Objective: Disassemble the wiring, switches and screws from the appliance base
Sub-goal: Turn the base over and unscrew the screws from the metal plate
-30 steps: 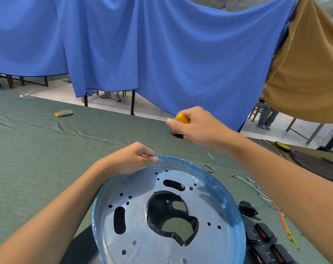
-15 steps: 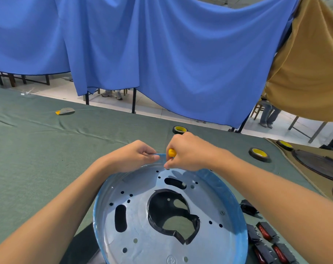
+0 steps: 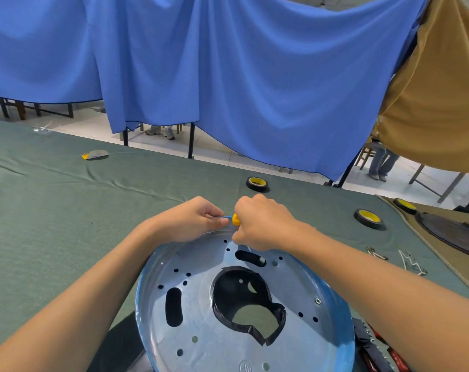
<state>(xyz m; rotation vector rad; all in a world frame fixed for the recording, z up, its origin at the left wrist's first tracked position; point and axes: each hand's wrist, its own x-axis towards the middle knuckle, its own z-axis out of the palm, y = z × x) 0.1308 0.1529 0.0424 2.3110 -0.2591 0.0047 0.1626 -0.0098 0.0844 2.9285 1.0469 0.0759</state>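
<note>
Right now the appliance base (image 3: 201, 331), round metal w/ blue rim, sits near centre on the green cloth (image 3: 53, 224). Left hand (image 3: 190, 220) pinches its far rim; right hand (image 3: 263, 224), just beside, is curled round a yellow-handled screwdriver (image 3: 235, 219), tip hidden. Switches (image 3: 375, 350) lie near right, wires (image 3: 413, 261) further right, tape rolls (image 3: 369, 218) beyond.

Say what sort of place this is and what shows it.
Probably a workshop or training hall: a cloth-covered worktable, tape rolls, loose wires, and a screwdriver held at a metal appliance base.
</note>
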